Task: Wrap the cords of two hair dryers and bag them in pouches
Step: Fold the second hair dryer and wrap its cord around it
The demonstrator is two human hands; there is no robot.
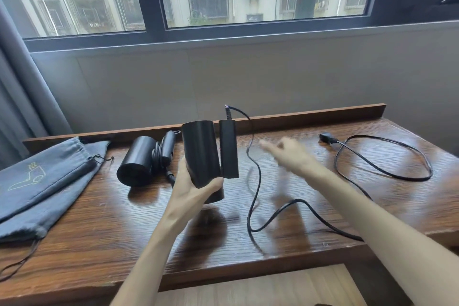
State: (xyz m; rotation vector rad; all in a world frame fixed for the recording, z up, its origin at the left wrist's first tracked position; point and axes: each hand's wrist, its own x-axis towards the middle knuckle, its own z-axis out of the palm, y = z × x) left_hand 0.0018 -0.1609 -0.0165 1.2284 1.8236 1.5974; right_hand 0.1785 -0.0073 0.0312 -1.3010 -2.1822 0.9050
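My left hand (191, 191) grips a black folded hair dryer (206, 154) upright above the wooden table (99, 218), its handle folded against the barrel. Its black cord (255, 181) leaves the top of the handle, loops down over the table and runs right to the plug (326, 137). My right hand (290, 154) hovers blurred to the right of the dryer, fingers apart, holding nothing. A second black hair dryer (139, 161) lies on the table to the left, its cord bundled beside it. Two grey drawstring pouches (42, 181) lie overlapped at the far left.
A raised wooden lip (310, 115) runs along the table's back edge under the window wall. A grey curtain (24, 82) hangs at the left. The table's front edge (223, 271) is close to me.
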